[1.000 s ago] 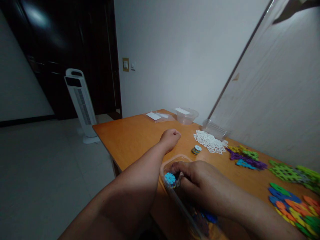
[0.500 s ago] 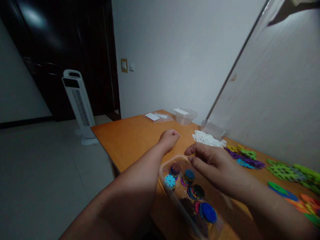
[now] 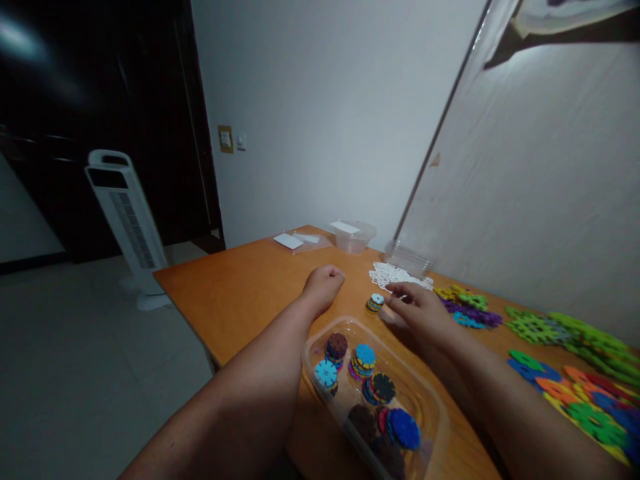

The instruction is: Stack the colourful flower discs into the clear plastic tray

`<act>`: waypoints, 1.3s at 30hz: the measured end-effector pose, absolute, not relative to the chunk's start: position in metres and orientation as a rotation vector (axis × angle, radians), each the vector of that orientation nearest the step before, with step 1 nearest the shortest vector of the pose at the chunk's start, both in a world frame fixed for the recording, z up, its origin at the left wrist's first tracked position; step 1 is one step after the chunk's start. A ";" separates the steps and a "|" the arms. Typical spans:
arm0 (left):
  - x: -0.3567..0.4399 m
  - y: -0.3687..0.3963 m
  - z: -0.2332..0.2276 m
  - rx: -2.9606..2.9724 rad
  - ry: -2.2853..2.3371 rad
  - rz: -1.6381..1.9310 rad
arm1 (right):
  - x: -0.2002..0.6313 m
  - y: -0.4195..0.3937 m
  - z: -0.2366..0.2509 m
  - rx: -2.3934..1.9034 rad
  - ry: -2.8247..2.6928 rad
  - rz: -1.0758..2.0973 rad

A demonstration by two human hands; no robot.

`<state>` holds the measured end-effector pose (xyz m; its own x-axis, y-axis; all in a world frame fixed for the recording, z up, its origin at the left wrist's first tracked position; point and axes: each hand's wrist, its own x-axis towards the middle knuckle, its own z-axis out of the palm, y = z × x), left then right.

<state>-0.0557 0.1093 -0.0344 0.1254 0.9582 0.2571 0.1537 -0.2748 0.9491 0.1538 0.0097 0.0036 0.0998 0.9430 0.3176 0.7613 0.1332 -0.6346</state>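
My left hand point(image 3: 323, 285) rests as a closed fist on the orange wooden table point(image 3: 240, 293), holding nothing. My right hand point(image 3: 419, 309) reaches forward, its fingertips right beside a small stack of coloured discs point(image 3: 375, 303) standing on the table; whether they touch it I cannot tell. In front of me lies a clear plastic container point(image 3: 423, 399) with several small stacks of coloured toothed discs point(image 3: 364, 360) inside.
White lattice pieces point(image 3: 390, 275) lie beyond the stack, by a clear lid point(image 3: 406, 256). Coloured snowflake pieces point(image 3: 560, 337) spread along the right by the wall. A clear tub point(image 3: 353, 236) and flat tray point(image 3: 297, 241) sit at the far edge. A tower fan point(image 3: 127, 227) stands on the floor.
My right hand has come out of the container and moved forward to the small stack of discs. The left fist stayed put. The view shifted a little.
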 end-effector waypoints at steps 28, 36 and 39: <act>-0.054 0.113 -0.039 1.525 1.095 1.259 | 0.144 -0.017 0.039 -1.614 -1.744 0.413; -0.058 0.108 -0.034 1.473 1.089 1.258 | 0.127 -0.072 0.071 -1.659 -2.212 1.039; -0.058 0.109 -0.033 1.435 1.073 1.259 | 0.122 -0.084 0.063 -1.747 -2.084 1.067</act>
<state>-0.0582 0.1090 -0.0334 0.0984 0.9756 0.1965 0.0389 -0.2011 0.9788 0.1223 -0.0844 0.0627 -0.2692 0.9228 -0.2758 0.7634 0.0298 -0.6453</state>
